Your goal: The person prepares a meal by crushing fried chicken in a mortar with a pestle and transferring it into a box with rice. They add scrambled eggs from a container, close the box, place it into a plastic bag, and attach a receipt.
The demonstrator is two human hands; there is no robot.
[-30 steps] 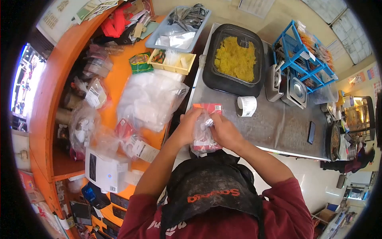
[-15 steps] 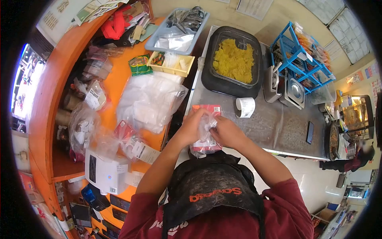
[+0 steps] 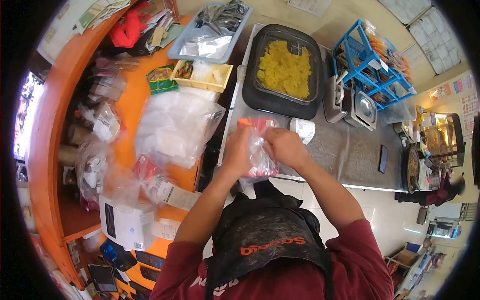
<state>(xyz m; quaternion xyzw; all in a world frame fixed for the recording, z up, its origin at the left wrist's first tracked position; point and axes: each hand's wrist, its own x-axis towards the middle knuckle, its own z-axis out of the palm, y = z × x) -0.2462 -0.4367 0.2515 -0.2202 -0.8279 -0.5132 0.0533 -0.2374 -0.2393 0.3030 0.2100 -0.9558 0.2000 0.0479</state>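
Note:
A clear plastic bag with a red box inside is at the near edge of the steel counter. My left hand grips the bag's gathered top from the left, fingers curled. From the right, my right hand pinches the same plastic, its fingertips pressed together. The box lies beneath both hands, and its red ends show through the film. Just beyond my right hand is a roll of white labels.
A black pan of yellow rice stands on the steel counter, near a blue basket rack. A phone lies further right. On the orange table at left are plastic bags, a white printer and a yellow tray.
My hands have moved slightly apart on the bag's top, and the plastic between them is more spread. The whole view has shifted a little.

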